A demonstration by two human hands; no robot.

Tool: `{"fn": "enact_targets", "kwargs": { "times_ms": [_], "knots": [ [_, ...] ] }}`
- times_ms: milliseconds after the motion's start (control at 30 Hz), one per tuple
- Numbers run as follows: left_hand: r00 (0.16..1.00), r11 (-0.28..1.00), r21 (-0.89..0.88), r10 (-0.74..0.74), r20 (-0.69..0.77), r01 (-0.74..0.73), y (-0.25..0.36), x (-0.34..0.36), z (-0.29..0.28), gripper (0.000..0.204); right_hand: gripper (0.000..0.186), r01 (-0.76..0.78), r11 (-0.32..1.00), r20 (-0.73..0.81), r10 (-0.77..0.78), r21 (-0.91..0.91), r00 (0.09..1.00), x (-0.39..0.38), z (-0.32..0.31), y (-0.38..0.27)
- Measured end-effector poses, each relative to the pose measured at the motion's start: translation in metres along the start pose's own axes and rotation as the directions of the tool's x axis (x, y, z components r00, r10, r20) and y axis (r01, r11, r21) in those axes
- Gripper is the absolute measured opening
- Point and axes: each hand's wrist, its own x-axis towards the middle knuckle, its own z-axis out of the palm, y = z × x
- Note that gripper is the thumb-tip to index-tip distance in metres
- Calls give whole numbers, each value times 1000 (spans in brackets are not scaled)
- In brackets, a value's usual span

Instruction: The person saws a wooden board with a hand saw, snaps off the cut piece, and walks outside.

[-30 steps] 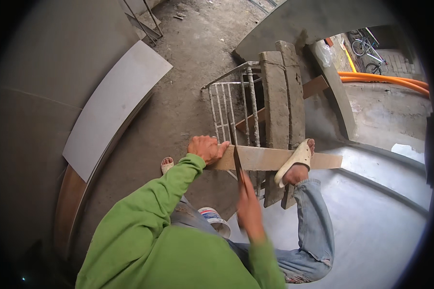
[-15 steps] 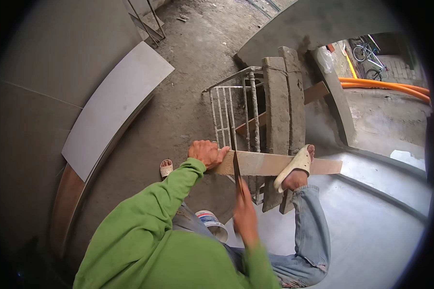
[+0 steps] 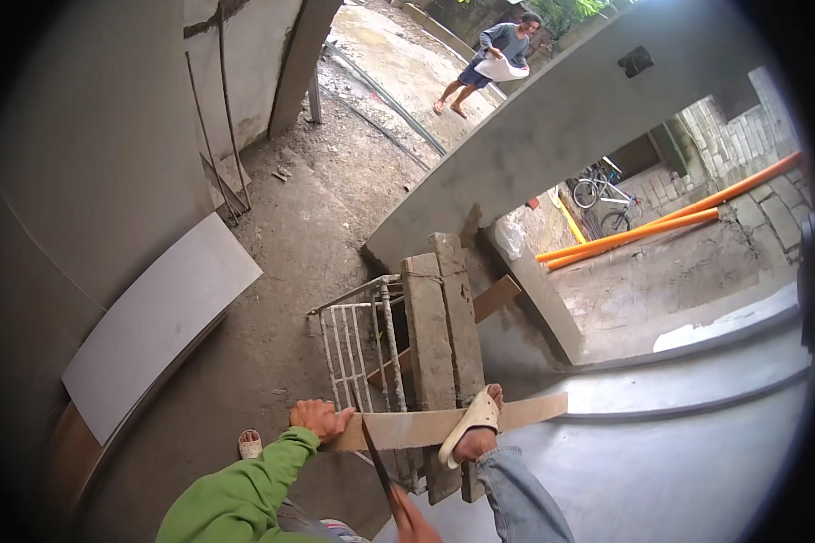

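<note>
A narrow wooden board (image 3: 398, 432) lies across two cement-crusted planks (image 3: 428, 362) that rest on a white metal frame (image 3: 353, 353). My left hand (image 3: 321, 419) is closed over the board's left end. Low in the picture, my right hand (image 3: 414, 523) grips the handle end of a handsaw (image 3: 378, 457), partly cut off by the lower edge. The dark blade crosses the board just right of my left hand. My foot in a cream clog (image 3: 471, 427) presses on the board further right.
A large pale panel (image 3: 158, 326) leans by the left wall. Behind the frame stands a low grey wall (image 3: 516, 136). Orange pipes (image 3: 643, 237) and a bicycle (image 3: 607, 196) are beyond it. At the far top, a person (image 3: 498, 59) carries a white sack.
My view has tilted up and swung right, so the board and hands sit lower and further left. The person with the sack has come into view. Both hands keep their grips.
</note>
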Motion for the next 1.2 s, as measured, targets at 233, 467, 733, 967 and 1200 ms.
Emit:
{"fn": "enact_targets", "kwargs": {
  "times_ms": [233, 467, 733, 967, 1200],
  "knots": [
    [1000, 997, 76, 15, 28, -17, -1, 4, -10, 65, 42, -294, 935, -1, 300, -198, 954, 109, 9, -80],
    [997, 993, 94, 70, -37, -66, -5, 5, 11, 66, 42, -163, 986, -113, 159, -29, 981, -32, -44, -142],
    [999, 996, 78, 50, -13, -49, -9, 5, 1, 67, 44, -270, 952, -14, 271, -141, 963, 123, 24, -61],
    [997, 991, 119, 53, 61, -60, 10, 6, -14, 67, 48, -262, 964, -95, 257, -37, 962, -9, -51, -144],
    [998, 993, 104, 53, -29, -50, -23, 6, 24, 67, 47, -208, 963, -26, 207, -170, 978, 121, 48, -34]
  ]
}}
